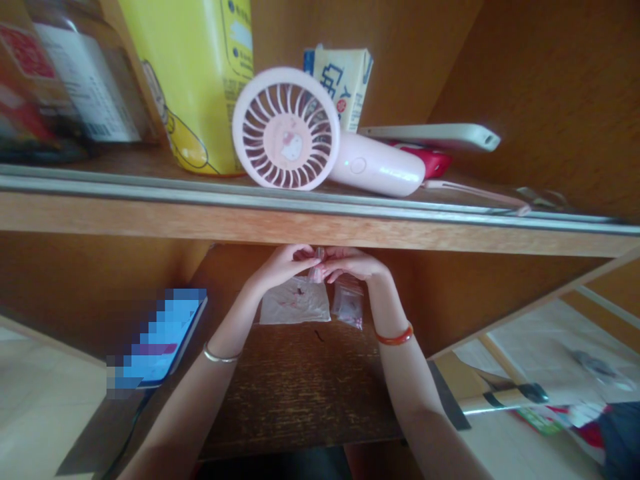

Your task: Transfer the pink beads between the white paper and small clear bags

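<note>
Under the shelf, my left hand (291, 263) and my right hand (346, 264) meet over the far part of the desk, their fingertips pinched together. Between them is a small clear plastic piece (315, 274); whether it is a tube or a little bag I cannot tell. Just below the hands lies a white tissue (295, 303) with tiny dark and reddish bits on it. Beside it, near my right wrist, is a small clear zip bag (349, 305) with small contents. A silver bangle circles my left forearm, an orange-red one my right.
The shelf edge (300, 223) runs across above my hands. On the shelf stand a pink handheld fan (287, 130), a yellow container (200, 87), a carton (350, 80), jars and a white device (440, 135). A lit phone (160, 340) with a cable leans at left on the desk (300, 393).
</note>
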Motion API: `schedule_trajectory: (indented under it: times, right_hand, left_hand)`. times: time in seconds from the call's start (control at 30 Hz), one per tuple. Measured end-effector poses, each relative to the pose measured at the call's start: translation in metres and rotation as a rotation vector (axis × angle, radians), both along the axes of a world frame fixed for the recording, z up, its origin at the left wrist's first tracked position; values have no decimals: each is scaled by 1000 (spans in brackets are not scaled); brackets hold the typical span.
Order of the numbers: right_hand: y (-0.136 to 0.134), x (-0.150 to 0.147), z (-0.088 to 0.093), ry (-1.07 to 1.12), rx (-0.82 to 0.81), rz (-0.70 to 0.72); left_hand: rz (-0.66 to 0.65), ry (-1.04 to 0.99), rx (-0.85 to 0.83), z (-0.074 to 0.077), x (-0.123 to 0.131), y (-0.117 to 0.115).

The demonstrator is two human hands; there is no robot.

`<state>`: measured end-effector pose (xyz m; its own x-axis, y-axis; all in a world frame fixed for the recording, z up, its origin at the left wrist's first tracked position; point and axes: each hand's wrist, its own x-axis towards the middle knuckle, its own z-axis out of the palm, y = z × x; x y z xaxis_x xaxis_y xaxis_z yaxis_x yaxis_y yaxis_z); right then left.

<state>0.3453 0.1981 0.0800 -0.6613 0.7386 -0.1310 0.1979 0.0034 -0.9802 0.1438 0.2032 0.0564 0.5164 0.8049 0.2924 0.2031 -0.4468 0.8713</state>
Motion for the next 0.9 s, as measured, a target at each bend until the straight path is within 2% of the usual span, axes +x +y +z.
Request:
schedule_trajectory:
  times: [0.1,0.23,0.37,0.53,0.67,0.77,0.9]
  right_hand:
    - [5,-3,-7,24,0,-19]
    - [10,-8,-16,45,-23,-86]
    - [12,-14,-22,92,-60,-63]
    - [7,-19,-19,153,-81,-34]
    - [1,-19,-11,186,-97,28]
    - [0,-19,-9,204,-99,-8]
    - [3,-22,-13,211,-77,-73]
  left_hand:
    - [78,47,19,5,-8,-2]
    - [-56,160,13,10,-12,-6]
    - [-64,150,7,4,-13,-1]
    - [-162,45,-116,1,-16,4]
    - [-99,69,-78,5,-19,3]
    - [-59,101,-67,8,-22,3]
    - [-116,81,-112,10,-22,1]
